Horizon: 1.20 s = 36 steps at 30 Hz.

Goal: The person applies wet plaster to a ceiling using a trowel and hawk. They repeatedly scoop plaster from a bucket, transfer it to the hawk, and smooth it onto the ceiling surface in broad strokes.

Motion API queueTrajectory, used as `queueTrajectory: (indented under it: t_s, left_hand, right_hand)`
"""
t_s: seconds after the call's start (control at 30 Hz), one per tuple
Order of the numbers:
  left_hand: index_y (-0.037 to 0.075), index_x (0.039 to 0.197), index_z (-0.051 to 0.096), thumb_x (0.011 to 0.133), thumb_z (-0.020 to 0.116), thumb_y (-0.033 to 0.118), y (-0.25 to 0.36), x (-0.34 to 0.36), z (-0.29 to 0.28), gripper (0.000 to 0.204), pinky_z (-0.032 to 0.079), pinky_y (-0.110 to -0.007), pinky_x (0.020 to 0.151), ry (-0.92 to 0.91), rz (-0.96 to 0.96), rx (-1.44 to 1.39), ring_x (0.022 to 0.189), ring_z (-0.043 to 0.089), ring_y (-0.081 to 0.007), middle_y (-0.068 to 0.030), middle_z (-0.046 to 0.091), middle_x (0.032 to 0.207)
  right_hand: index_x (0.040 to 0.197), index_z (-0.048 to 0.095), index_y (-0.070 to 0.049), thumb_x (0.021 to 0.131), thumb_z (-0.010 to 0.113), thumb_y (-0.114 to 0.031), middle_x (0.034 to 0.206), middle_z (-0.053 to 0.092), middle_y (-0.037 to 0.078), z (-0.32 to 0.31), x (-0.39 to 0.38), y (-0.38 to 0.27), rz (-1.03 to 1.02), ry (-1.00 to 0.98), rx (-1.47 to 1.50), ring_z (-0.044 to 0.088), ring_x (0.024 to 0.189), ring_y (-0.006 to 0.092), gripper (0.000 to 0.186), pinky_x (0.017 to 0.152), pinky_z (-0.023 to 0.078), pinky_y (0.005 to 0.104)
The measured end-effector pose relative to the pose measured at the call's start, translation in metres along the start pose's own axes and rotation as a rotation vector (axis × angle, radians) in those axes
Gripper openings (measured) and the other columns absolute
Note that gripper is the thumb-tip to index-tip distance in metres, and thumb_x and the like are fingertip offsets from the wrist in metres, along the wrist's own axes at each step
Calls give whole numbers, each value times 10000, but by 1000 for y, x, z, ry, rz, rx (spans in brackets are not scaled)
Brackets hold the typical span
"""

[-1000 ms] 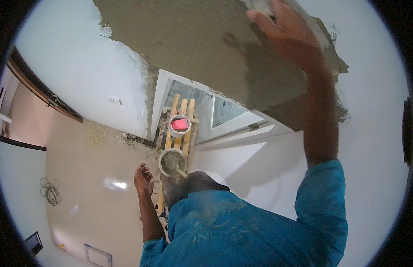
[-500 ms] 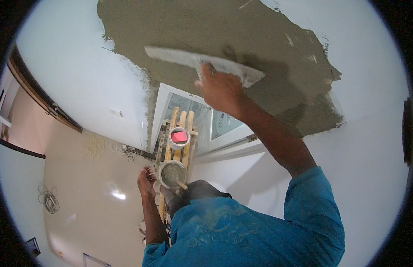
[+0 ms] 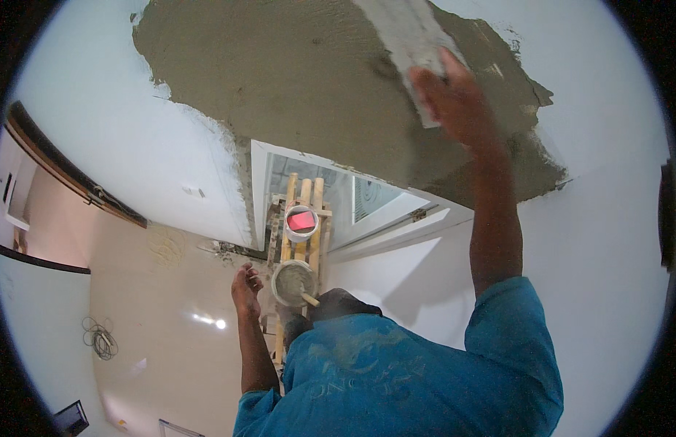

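Note:
My right hand (image 3: 458, 98) is closed round the handle of a long, flat plastering trowel (image 3: 405, 45). The blade lies against a broad patch of wet grey-brown plaster (image 3: 280, 80) on the wall above a white frame. Motion blurs the hand and blade a little. Lower down, my left hand (image 3: 246, 290) hangs beside a bucket (image 3: 294, 284), its fingers loosely apart with nothing in them. Grey mortar fills part of that bucket, and a wooden handle (image 3: 309, 299) sticks out of it. Beyond stands a smaller white bucket (image 3: 301, 234) with a pink-red block (image 3: 301, 221) in it.
Both buckets stand on a narrow bamboo scaffold (image 3: 318, 197), well above the tiled floor (image 3: 170, 291). A white-framed opening (image 3: 259, 189) lies under the plaster. Coiled cable (image 3: 99, 341) rests on the floor at left, near a dark-framed doorway (image 3: 76, 175).
My right hand has swept the trowel up and to the right, and the blade has turned from nearly level to steeply slanted. My left hand stays beside the mortar bucket.

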State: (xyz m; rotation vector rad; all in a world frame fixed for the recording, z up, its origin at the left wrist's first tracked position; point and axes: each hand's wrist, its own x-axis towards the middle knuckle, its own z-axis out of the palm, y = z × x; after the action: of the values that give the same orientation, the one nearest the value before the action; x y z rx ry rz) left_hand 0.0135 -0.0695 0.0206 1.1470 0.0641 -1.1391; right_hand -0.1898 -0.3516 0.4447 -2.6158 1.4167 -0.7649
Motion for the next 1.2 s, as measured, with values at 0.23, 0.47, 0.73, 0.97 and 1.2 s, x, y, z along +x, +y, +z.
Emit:
queueTrajectory:
  t_s: [0.23,0.47,0.73,0.97,1.2]
  left_hand:
    - [38,1104,569,923,531,333,13,-21,-21,348,423,-258,611,49,93,44,667,500,-113,-28,548,859]
    - [17,1012,605,907,551,382,54,-12,51,384,410,-278,637,-85,391,261,668,494,-116,-14,549,778]
    - [62,897,597,935,531,291,53,-40,97,241,385,-262,656,-179,324,295,706,477,-95,-3,554,793]
    - [25,962,602,891,535,421,37,-39,85,408,405,-279,674,-183,195,535,717,501,-133,-41,560,822]
    - [19,1015,601,926,485,378,23,-35,81,388,420,-262,659,-253,180,559,711,518,-125,-46,579,852]
  right_hand:
    - [1251,452,9,883,588,-378,969,574,112,38,-92,9,5,235,119,565,840,212,551,747,466,380]
    - [1191,355,56,901,569,-269,1015,537,304,170,-58,-77,-109,23,487,582,933,416,485,811,446,481]
    - [1227,239,66,918,551,-216,743,565,223,258,7,-167,-180,309,590,613,632,358,522,545,472,424]
    - [1173,295,66,945,495,-335,864,543,246,214,-12,-127,-4,412,718,609,760,333,503,614,469,408]
    - [1259,327,76,947,480,-387,980,516,152,145,-55,-24,11,680,647,534,757,222,579,655,457,344]
